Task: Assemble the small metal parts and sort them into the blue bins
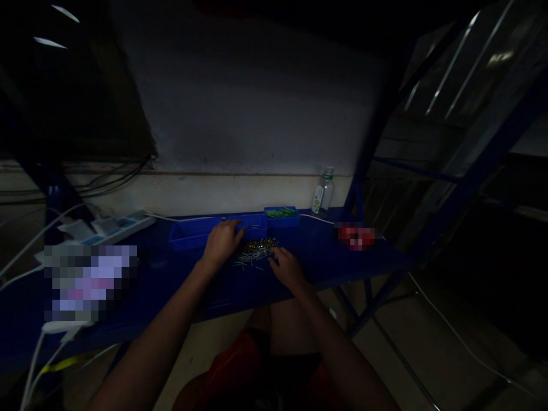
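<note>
My left hand reaches over the front wall of a long blue tray. Its thumb and index finger are apart, and I see nothing between them; the other fingers are mostly hidden. In the tray's right part lie a few thin pieces, too dim to name. Just in front, on the blue table, is a loose pile of silvery nail-like pins with small brass-coloured pieces behind them. At the pile's right edge my right hand has its fingertips drawn together; whatever they hold is too small to make out.
A small blue box with green pieces adjoins the tray. Behind it on the right stands a clear bottle. A blurred red item lies farther right. A power strip, white cables and a pixelated item occupy the left side. Blue posts flank the table.
</note>
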`<state>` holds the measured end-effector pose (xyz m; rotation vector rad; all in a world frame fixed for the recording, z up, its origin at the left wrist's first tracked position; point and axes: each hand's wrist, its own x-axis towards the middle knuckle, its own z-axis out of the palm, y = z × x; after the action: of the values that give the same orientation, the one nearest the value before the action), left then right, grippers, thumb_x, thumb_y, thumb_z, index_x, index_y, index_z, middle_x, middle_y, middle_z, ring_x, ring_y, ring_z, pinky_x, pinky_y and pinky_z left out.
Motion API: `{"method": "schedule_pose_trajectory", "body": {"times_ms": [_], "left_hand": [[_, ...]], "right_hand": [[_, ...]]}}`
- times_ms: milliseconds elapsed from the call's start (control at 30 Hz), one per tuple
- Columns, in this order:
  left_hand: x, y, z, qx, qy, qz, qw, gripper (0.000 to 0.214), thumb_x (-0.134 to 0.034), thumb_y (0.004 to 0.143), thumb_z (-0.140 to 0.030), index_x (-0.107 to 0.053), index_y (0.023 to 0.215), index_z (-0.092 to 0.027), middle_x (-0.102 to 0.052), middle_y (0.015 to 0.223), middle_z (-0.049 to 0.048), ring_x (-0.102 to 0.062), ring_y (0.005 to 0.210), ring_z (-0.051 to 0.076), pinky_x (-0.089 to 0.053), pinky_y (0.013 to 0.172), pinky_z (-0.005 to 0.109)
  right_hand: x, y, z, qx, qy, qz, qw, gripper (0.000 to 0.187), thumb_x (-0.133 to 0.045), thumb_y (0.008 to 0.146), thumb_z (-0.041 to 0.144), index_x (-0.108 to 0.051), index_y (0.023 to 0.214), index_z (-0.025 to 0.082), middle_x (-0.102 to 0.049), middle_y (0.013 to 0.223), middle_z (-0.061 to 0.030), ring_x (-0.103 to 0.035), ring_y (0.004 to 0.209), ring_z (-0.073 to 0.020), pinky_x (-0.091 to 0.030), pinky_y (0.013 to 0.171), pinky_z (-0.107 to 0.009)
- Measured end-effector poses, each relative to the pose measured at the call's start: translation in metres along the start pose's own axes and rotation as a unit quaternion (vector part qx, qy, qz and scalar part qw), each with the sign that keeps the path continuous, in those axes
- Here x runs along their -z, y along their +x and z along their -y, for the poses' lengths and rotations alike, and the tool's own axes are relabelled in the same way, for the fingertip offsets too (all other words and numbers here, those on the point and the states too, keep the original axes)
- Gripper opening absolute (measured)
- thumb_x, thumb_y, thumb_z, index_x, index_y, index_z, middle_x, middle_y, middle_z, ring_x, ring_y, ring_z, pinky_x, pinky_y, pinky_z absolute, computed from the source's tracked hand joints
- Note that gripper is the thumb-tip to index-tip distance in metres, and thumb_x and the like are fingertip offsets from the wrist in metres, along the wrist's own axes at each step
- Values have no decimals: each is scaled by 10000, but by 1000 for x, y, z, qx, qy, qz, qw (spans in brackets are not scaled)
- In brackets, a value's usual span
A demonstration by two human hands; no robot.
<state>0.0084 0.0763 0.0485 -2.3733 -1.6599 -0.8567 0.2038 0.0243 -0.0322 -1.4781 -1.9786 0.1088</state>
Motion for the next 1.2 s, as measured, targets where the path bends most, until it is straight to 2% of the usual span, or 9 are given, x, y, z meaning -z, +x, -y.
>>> {"method": "schedule_pose_trajectory", "body": {"times_ms": [67,167,267,433,567,767,933,1067,1200], "left_hand": [[0,-33,-7,-40,-31,37,998,340,-398,850,-386,-602,1021,-175,-642,979,104,-578,899,231,-404,781,299],[-4,-78,-10,-30,-91,99,990,297,-393,847,-363,-621,947,-199,-650,927,65,-592,838,203,-426,742,278],[-10,-100,-6,-27,-141,124,982,256,-415,828,-316,-635,871,-191,-646,887,58,-587,835,197,-426,765,285],[-10,-100,-3,-3,-194,124,973,255,-427,822,-318,-638,874,-185,-640,884,57,-593,810,186,-431,765,284],[-9,-100,-3,12,-213,120,970,256,-443,816,-327,-642,886,-181,-651,897,53,-602,813,185,-435,757,276],[-12,-101,-2,6,-214,136,967,312,-463,816,-377,-643,991,-192,-660,926,52,-608,827,189,-446,736,269],[-15,-100,-1,-28,-209,137,968,291,-458,824,-367,-667,926,-193,-657,933,62,-600,853,189,-446,751,265],[-16,-101,0,-39,-215,133,967,283,-445,834,-361,-671,873,-195,-660,891,54,-604,815,178,-448,738,261],[-16,-102,1,-16,-213,109,971,288,-434,838,-353,-668,878,-191,-666,903,55,-613,819,185,-448,759,274]], "right_hand": [[-2,-4,5,41,18,3,999,177,-479,850,302,-535,987,205,-568,903,-37,-519,855,-144,-384,762,-242],[-6,-5,13,82,23,18,996,169,-528,825,329,-560,935,205,-573,893,-30,-518,864,-146,-385,778,-246],[-10,-2,16,84,17,32,996,114,-526,833,293,-582,866,199,-579,866,-30,-519,848,-145,-387,779,-249],[-13,-1,15,75,40,25,996,112,-500,854,247,-582,804,191,-582,845,-28,-521,851,-139,-382,784,-245],[-14,-5,14,79,97,28,992,134,-495,861,256,-589,795,185,-579,828,-23,-530,826,-123,-385,780,-234],[-12,3,17,97,218,86,967,89,-600,784,263,-608,801,175,-593,779,-4,-559,729,-106,-421,685,-208],[-18,5,25,75,298,106,946,116,-631,747,265,-610,786,158,-616,745,-1,-578,683,-105,-437,630,-201],[-18,0,29,81,281,91,952,147,-583,788,310,-612,814,169,-625,782,-7,-582,706,-106,-437,655,-206],[-14,-3,32,117,192,58,973,192,-482,864,317,-613,835,179,-625,838,-22,-565,813,-114,-405,769,-232]]}}
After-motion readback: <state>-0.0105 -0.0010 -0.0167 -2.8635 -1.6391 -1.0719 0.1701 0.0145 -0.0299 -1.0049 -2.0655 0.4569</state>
